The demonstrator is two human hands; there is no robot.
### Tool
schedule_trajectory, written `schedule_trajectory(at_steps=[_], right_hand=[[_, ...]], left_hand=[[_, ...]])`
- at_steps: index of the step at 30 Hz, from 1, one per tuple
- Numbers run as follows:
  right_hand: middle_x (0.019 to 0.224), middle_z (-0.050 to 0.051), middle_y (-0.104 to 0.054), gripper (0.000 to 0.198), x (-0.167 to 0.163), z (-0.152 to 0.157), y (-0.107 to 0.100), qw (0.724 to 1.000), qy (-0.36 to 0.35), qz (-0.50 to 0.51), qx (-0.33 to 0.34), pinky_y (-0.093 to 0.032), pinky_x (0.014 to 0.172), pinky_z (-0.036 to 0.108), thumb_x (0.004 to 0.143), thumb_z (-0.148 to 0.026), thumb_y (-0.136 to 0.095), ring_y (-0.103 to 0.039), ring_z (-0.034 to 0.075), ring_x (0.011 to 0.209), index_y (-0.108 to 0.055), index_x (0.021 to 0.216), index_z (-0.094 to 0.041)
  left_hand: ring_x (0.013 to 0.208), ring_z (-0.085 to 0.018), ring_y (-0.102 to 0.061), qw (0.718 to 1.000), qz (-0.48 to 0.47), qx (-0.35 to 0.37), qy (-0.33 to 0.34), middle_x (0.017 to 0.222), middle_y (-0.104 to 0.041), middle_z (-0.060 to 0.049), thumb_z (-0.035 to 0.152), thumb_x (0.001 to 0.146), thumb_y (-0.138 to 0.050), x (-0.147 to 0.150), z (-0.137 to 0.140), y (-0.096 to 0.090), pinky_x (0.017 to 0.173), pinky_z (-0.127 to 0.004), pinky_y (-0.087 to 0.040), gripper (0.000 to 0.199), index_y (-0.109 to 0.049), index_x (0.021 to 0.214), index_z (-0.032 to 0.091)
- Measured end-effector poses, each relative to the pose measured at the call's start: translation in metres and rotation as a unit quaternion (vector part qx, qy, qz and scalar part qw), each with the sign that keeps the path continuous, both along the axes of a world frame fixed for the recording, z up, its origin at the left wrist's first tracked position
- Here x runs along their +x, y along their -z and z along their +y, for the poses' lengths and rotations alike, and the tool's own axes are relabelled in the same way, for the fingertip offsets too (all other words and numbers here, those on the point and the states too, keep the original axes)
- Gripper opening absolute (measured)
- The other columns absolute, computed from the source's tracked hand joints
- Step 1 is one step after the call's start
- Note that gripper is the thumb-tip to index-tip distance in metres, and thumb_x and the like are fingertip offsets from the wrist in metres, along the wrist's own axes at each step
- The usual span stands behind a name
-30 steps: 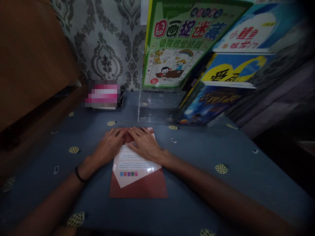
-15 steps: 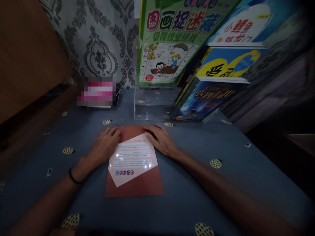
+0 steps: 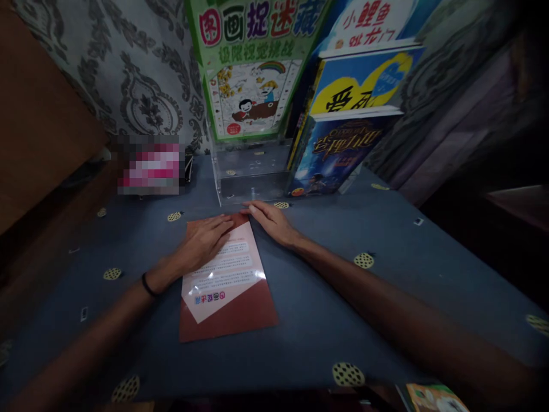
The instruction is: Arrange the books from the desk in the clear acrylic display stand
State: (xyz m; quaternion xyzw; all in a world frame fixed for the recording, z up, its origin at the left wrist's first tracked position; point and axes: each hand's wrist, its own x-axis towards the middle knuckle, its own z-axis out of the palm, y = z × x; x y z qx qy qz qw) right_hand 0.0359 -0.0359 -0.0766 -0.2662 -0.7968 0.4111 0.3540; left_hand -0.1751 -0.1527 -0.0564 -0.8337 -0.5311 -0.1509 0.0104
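A thin reddish-brown booklet [image 3: 251, 312] with a tilted white text panel lies on the table, its print upside down to me. My left hand [image 3: 209, 239] rests flat across the booklet's far left part, fingers stretched toward its far edge and covering some of the text. At the far right corner is my right hand [image 3: 272, 222], thumb and forefinger closed together on the booklet's edge. Its other fingers are partly hidden behind the thumb side.
Behind the booklet, a clear acrylic stand [image 3: 251, 189] holds several upright books, among them a green picture book [image 3: 257, 51] and a dark blue book [image 3: 338, 154]. A blurred pink item [image 3: 150, 166] sits at back left. Another book [image 3: 435, 397] shows below the table's front edge.
My left hand has slid right and further over the booklet. My right hand has shifted to its far right corner. The view has turned slightly, so the stand appears further left.
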Motion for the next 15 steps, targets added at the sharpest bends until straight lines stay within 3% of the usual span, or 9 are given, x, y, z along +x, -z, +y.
schedule_trajectory(at_steps=[7,15], right_hand=[[0.124,0.010,-0.074,0.053,0.000,0.002,0.003,0.999,-0.009,0.028,-0.013,-0.051,0.104,0.042,0.103,-0.059,-0.042,-0.068,0.025,0.117,-0.070,0.126,-0.020],[0.098,0.007,-0.076,0.050,0.002,0.001,-0.002,1.000,-0.003,-0.012,0.015,-0.051,0.098,0.039,0.104,-0.055,-0.040,-0.070,0.025,0.103,-0.075,0.103,-0.019]], left_hand=[[0.129,-0.027,-0.060,0.998,0.004,-0.006,0.056,0.139,-0.064,-0.014,0.034,0.109,-0.036,0.027,0.026,0.000,0.106,-0.048,-0.047,0.040,-0.060,0.135,0.016],[0.127,-0.027,-0.062,0.997,-0.014,0.032,0.072,0.134,-0.068,-0.013,0.032,0.109,-0.036,0.028,0.023,0.002,0.106,-0.049,-0.049,0.039,-0.063,0.132,0.016]])
